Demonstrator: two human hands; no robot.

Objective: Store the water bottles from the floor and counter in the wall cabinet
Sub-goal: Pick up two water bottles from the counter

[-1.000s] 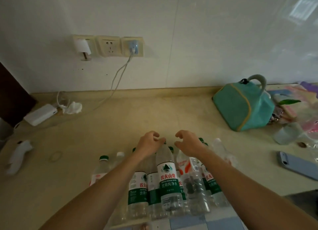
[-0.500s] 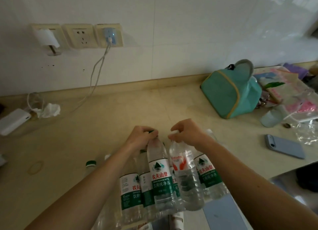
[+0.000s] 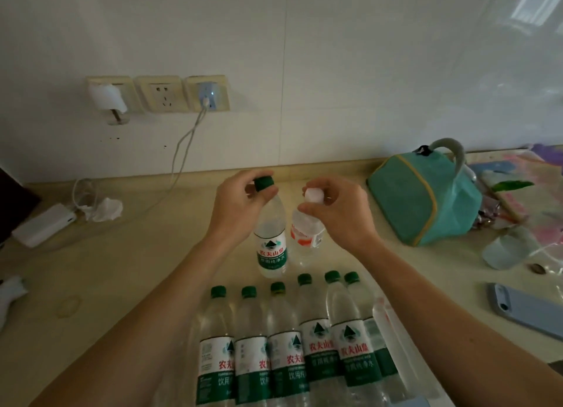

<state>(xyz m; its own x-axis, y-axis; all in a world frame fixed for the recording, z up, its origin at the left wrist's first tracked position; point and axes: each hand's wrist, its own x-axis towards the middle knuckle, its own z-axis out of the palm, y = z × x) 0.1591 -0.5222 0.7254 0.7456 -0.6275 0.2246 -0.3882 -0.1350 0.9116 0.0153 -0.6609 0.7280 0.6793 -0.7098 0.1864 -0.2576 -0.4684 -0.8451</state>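
My left hand grips a clear water bottle with a green cap and green label by its neck, lifted above the counter. Beside it my right hand pinches the neck of a smaller bottle with a white cap and red label, also lifted. Below them several green-capped water bottles stand in a row at the front edge of the beige counter. The wall cabinet is out of view.
A teal bag sits at the right, with a pale cup, a phone and plastic packets near it. At the left lie a white power bank, crumpled tissue and a charger cable hanging from the wall sockets.
Both hands have lifted their two bottles up out of the group, away from the standing row. The camera has tilted upward, showing more wall.
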